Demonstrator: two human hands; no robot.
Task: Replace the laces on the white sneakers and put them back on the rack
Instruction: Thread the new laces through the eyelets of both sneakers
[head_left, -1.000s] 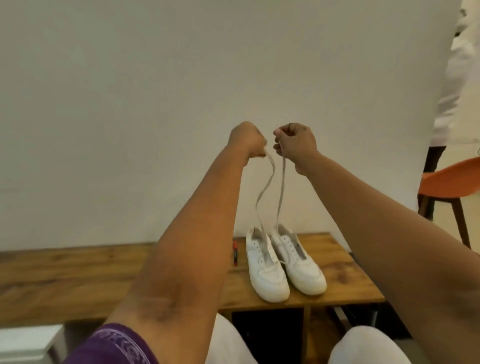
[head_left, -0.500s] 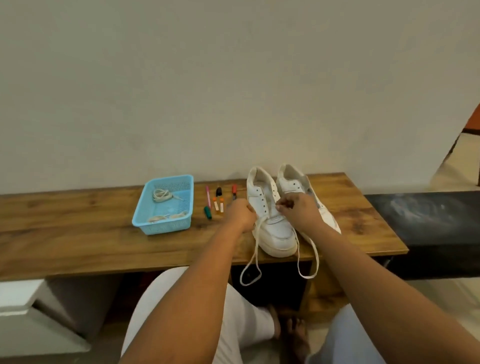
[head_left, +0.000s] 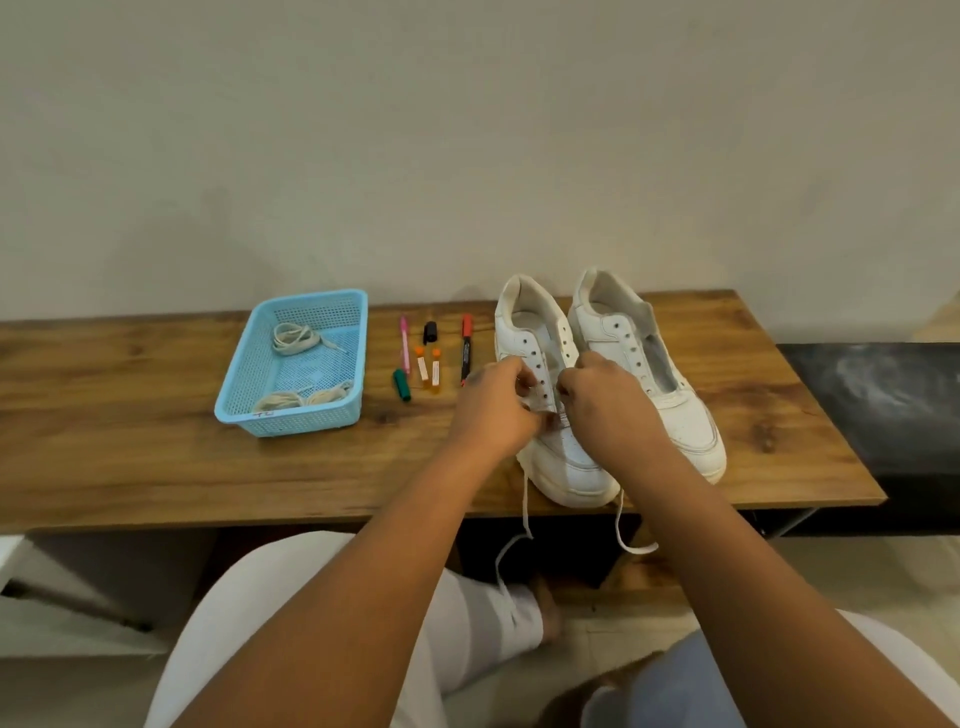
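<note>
Both hands are down on the nearer of the two white sneakers, fingers curled tight. The left hand (head_left: 496, 402) pinches at the eyelet row on its side of the left sneaker (head_left: 558, 405), and the right hand (head_left: 605, 400) does the same on the other side — each seems to have hold of the white lace (head_left: 524, 499) where it enters the lowest eyelets, though the fingertips cover the exact spot. Two loose ends of that lace drop past the toe and hang over the front edge of the wooden bench (head_left: 156, 467), one trailing down toward the person's knee, the other ending in a short hook.

The left sneaker lies with its toe toward the person and its heel toward the wall, long axis angled slightly to the right. The right sneaker (head_left: 660, 374) sits just beside it, pointing the same way, unlaced, its tongue area open — its toe is partly hidden by the right forearm.

Further left on the bench stands a light blue plastic basket (head_left: 244, 395) with coiled laces (head_left: 293, 336) inside. Between basket and shoes lie several markers (head_left: 466, 349) and small caps, too small to read. The dark space under the bench is hard to make out.
</note>
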